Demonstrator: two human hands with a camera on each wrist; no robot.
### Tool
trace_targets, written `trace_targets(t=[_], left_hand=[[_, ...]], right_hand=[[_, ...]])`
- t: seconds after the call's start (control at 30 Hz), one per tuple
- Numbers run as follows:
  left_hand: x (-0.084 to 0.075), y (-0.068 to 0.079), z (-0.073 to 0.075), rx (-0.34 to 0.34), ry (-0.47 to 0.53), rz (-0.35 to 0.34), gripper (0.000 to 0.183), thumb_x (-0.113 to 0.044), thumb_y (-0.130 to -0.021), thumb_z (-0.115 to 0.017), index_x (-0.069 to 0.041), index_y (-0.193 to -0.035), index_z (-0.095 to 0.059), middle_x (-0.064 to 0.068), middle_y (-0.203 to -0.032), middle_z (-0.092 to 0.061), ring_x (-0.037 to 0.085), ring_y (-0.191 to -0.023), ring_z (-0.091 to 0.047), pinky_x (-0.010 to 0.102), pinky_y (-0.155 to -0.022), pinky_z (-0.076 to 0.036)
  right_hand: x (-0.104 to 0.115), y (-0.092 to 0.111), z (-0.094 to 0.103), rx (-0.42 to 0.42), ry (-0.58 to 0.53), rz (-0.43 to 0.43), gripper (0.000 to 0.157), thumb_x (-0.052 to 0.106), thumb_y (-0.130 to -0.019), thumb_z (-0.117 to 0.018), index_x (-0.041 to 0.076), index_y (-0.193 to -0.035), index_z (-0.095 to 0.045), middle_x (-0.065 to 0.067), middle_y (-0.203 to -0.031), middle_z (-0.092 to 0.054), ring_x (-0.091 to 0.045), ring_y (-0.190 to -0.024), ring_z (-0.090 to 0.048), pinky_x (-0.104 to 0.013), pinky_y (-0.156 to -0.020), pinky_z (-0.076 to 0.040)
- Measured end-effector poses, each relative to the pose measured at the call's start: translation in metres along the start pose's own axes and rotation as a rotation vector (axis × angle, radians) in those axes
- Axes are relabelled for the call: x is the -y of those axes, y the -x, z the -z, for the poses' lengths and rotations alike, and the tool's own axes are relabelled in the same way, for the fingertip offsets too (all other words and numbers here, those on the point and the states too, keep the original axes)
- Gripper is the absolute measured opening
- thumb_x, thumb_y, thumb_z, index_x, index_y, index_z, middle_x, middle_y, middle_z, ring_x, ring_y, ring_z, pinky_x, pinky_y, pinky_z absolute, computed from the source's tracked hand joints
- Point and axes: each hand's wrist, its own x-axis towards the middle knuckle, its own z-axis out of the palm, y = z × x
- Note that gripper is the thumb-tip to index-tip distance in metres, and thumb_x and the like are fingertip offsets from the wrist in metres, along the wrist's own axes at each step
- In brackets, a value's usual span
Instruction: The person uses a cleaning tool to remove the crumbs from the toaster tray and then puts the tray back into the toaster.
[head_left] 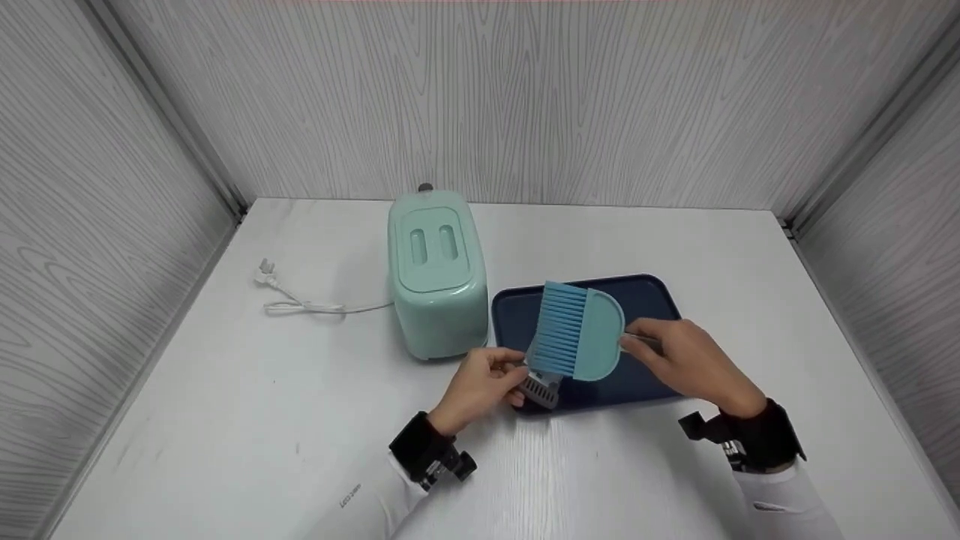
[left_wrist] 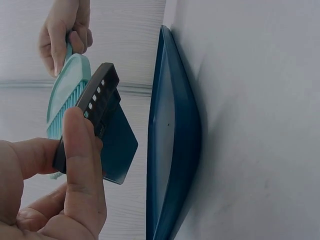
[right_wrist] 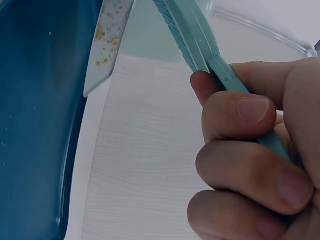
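My left hand [head_left: 481, 386] pinches the dark slotted end of a flat crumb tray [head_left: 541, 391] between thumb and fingers. Yellowish crumbs [right_wrist: 102, 40] lie on its plate in the right wrist view. In my right hand [head_left: 686, 360] I grip the thin handle of a teal brush [head_left: 602, 334] with blue bristles. Those bristles hang over the crumb tray and hide much of its plate in the head view; whether they touch it I cannot tell. Below both is a dark blue serving tray [head_left: 651, 300], with small specks on it in the right wrist view.
A mint-green toaster [head_left: 442, 319] with a lidded, two-slot top stands left of the serving tray, close to its edge. Its white cord [head_left: 322, 307] and plug [head_left: 265, 273] lie on the white table [head_left: 225, 420]. Wood-patterned panels [head_left: 510, 105] enclose the back and sides.
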Motion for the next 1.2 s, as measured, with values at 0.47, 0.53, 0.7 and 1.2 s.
trace_targets(t=[0.47, 0.53, 0.7, 1.2], left_hand=[[-0.001, 0.0, 0.0, -0.014, -0.008, -0.001, 0.036, -0.003, -0.099, -0.064, 0.013, -0.131, -0.062, 0.013, -0.094, -0.067, 0.01, -0.064, -0.067, 0.028, -0.065, -0.063], [-0.001, -0.001, 0.0, -0.014, -0.011, 0.0, 0.036, -0.003, -0.099, -0.064, 0.013, -0.131, -0.061, 0.013, -0.094, -0.066, 0.01, -0.064, -0.067, 0.027, -0.065, -0.063], [-0.002, 0.0, 0.001, -0.013, -0.012, 0.01, 0.037, -0.003, -0.1, -0.064, 0.013, -0.133, -0.06, 0.014, -0.096, -0.066, 0.01, -0.065, -0.067, 0.028, -0.066, -0.062], [-0.002, 0.001, 0.003, -0.004, 0.001, 0.025, 0.037, -0.004, -0.1, -0.065, 0.01, -0.133, -0.061, 0.012, -0.096, -0.066, 0.012, -0.066, -0.068, 0.027, -0.066, -0.062]], right_hand=[[0.002, 0.001, 0.0, 0.09, 0.043, -0.003, 0.021, 0.029, -0.105, -0.062, 0.015, -0.107, -0.078, 0.01, -0.09, -0.074, -0.001, -0.074, -0.061, -0.027, -0.068, -0.051], [0.001, 0.002, 0.003, 0.099, 0.049, -0.004, 0.021, 0.029, -0.105, -0.063, 0.014, -0.107, -0.078, 0.009, -0.091, -0.074, -0.002, -0.074, -0.061, -0.027, -0.068, -0.051], [0.001, 0.003, 0.009, 0.108, 0.062, -0.015, 0.023, 0.029, -0.104, -0.064, 0.013, -0.109, -0.079, 0.004, -0.093, -0.077, -0.004, -0.077, -0.065, -0.028, -0.069, -0.053], [-0.008, 0.007, 0.014, 0.028, 0.168, -0.014, 0.02, 0.024, -0.102, -0.069, 0.008, -0.108, -0.08, 0.002, -0.092, -0.078, -0.009, -0.076, -0.069, -0.03, -0.068, -0.055]])
